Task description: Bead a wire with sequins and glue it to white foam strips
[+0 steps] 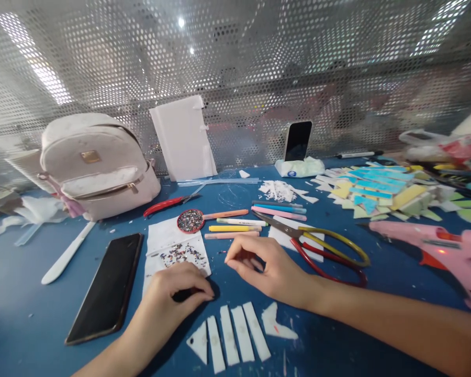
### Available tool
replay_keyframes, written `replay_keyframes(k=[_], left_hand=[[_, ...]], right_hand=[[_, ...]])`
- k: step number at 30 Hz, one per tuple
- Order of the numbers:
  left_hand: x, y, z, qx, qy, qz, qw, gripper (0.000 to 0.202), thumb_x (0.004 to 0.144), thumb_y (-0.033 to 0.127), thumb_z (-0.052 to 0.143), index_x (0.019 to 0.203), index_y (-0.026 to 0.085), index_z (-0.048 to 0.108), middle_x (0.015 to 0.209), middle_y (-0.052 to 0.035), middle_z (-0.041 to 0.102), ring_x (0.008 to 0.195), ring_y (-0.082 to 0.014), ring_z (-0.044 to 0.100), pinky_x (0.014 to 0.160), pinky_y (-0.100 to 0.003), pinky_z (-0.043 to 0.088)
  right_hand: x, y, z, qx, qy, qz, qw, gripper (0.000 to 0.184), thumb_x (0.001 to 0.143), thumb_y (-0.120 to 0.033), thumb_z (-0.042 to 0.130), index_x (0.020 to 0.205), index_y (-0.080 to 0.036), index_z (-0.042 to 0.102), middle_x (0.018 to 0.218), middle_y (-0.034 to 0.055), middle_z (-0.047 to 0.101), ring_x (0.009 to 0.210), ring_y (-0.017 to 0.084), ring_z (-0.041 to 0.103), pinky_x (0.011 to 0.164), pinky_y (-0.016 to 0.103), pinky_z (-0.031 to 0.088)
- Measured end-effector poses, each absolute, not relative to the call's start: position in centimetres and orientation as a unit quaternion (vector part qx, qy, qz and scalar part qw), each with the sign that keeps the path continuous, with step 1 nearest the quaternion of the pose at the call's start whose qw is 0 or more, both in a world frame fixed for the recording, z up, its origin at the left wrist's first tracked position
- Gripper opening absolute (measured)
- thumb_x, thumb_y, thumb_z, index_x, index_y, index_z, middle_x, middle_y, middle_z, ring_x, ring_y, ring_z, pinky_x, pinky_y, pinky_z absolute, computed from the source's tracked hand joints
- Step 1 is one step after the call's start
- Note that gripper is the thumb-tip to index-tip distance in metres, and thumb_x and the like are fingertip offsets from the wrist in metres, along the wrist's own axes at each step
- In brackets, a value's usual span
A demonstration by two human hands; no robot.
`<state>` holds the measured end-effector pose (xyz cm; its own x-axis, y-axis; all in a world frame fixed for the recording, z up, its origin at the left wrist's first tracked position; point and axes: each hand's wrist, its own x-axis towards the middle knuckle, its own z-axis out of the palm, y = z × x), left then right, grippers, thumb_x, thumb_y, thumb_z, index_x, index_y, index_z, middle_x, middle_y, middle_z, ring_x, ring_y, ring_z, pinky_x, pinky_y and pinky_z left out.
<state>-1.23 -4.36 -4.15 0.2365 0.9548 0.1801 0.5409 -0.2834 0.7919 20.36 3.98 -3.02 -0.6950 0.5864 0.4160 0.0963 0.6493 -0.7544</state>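
I see the left hand and right hand curled, thumbs near the fingertips; whether they pinch something, I cannot tell. Below them in my view, flat white strips lie between a triangle and a notched piece. Gritty bits dot the creased paper. The soft packet has a blue label, unreadable.

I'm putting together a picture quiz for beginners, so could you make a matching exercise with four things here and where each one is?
Things
1. Four flat white strips
2. Small multicoloured loose bits
3. Metal scissors with red and yellow handles
4. Pink plastic glue gun

Places
A. At the picture's right edge
B. On a white paper sheet, just beyond the left hand
C. Between a white triangular piece and a white notched piece
D. Blades over a small white paper, beside the right hand

Pairs: 1-C, 2-B, 3-D, 4-A
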Motion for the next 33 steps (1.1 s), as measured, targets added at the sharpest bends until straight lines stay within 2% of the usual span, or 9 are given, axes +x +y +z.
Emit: replay_keyframes(k=[7,12,16,20,27,33], left_hand=[[-1.3,-3.7,-4.5,0.808,0.482,0.275,0.200,0.017,0.088,0.024,0.062,0.077,0.023,0.074,0.078,-0.0050,0.072,0.079,-0.0211,0.065,0.077,-0.034,0.047],[-1.1,-3.2,-4.5,0.841,0.451,0.257,0.154,0.023,0.090,0.022,0.054,0.075,0.022,0.071,0.076,-0.0055,0.070,0.074,-0.0204,0.061,0.073,-0.034,0.044],[-0.7,-3.7,-3.5,0.788,0.489,0.278,0.249,0.019,0.088,0.021,0.057,0.074,0.020,0.069,0.077,-0.0054,0.069,0.076,-0.0202,0.061,0.073,-0.031,0.045],[-0.8,-3.9,-2.8,0.673,0.534,0.374,0.350,0.017,0.085,0.025,0.061,0.070,0.019,0.065,0.076,-0.0042,0.067,0.076,-0.0192,0.060,0.073,-0.029,0.047],[-1.5,-3.7,-3.6,0.612,0.539,0.422,0.396,0.017,0.081,0.030,0.065,0.069,0.018,0.065,0.074,-0.0037,0.065,0.073,-0.0191,0.060,0.072,-0.030,0.050],[-1.6,-3.9,-3.7,0.591,0.536,0.432,0.420,0.015,0.080,0.027,0.066,0.068,0.019,0.065,0.075,-0.0026,0.065,0.074,-0.0177,0.059,0.072,-0.028,0.048]], right_hand=[[20.4,4.1,-3.2,-0.216,-0.840,0.365,0.338,0.012,0.091,-0.022,0.053,0.081,-0.019,0.059,0.074,0.0001,0.060,0.057,0.011,0.048,0.051,0.024,0.038],[20.5,4.0,-3.3,-0.215,-0.842,0.358,0.341,0.011,0.091,-0.022,0.053,0.082,-0.019,0.059,0.073,-0.0003,0.060,0.059,0.011,0.049,0.053,0.024,0.038],[20.6,3.8,-3.2,-0.211,-0.842,0.352,0.351,0.011,0.091,-0.022,0.054,0.081,-0.018,0.059,0.073,-0.0003,0.059,0.058,0.011,0.048,0.052,0.023,0.038],[20.8,3.6,-3.0,-0.188,-0.847,0.341,0.361,0.012,0.091,-0.020,0.052,0.081,-0.019,0.057,0.070,-0.0008,0.057,0.057,0.011,0.047,0.052,0.024,0.038],[20.9,3.3,-2.8,-0.163,-0.862,0.309,0.367,0.012,0.089,-0.016,0.050,0.080,-0.020,0.055,0.072,-0.0001,0.057,0.059,0.012,0.046,0.055,0.025,0.040],[20.9,3.6,-3.2,-0.162,-0.866,0.303,0.363,0.011,0.090,-0.015,0.051,0.080,-0.020,0.055,0.071,-0.0011,0.056,0.059,0.011,0.045,0.056,0.025,0.039]])
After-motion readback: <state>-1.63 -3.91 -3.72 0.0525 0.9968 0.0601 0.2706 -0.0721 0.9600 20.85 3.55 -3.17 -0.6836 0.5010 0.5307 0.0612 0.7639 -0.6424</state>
